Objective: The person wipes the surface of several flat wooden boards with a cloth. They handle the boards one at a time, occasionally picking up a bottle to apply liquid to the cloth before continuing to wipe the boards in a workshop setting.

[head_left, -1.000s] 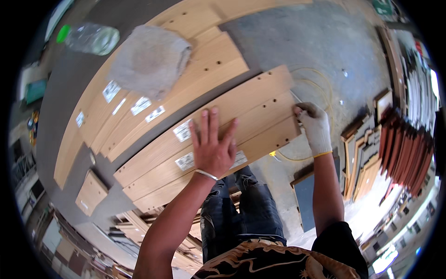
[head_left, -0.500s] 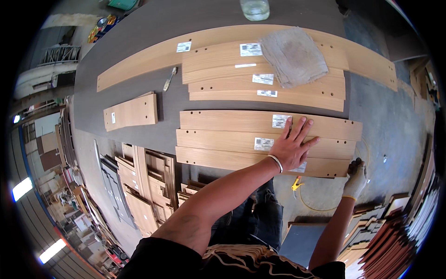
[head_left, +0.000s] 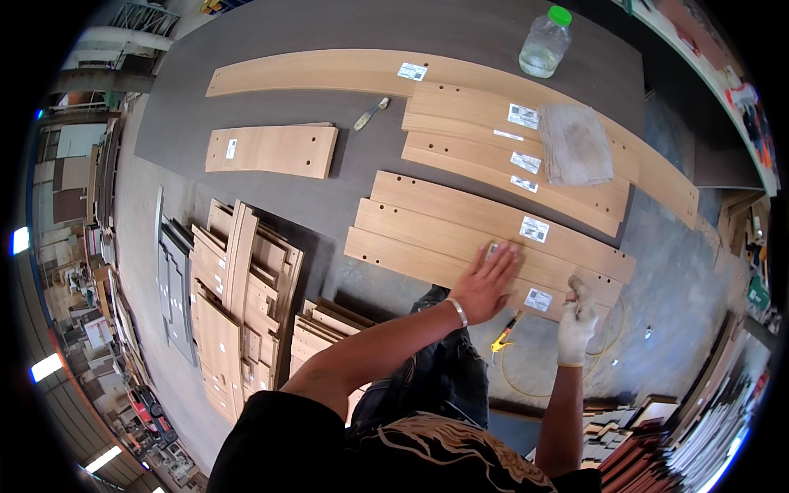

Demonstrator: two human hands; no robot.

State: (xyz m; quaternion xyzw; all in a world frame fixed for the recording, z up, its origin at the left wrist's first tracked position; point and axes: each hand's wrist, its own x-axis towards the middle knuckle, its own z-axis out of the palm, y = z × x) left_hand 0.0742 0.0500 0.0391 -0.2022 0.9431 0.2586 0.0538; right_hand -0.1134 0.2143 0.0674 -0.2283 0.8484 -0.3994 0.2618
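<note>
Below, I see my bare left hand (head_left: 485, 282), fingers spread, flat on three near boards (head_left: 460, 238); my gloved right hand (head_left: 578, 320) grips a tool (head_left: 575, 285) at their right edge.

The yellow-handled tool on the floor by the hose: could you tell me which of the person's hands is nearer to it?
Right. The gloved right hand is just beside the yellow-handled tool; the bare left hand lies flat on the nearest wooden panel, above it.
</note>
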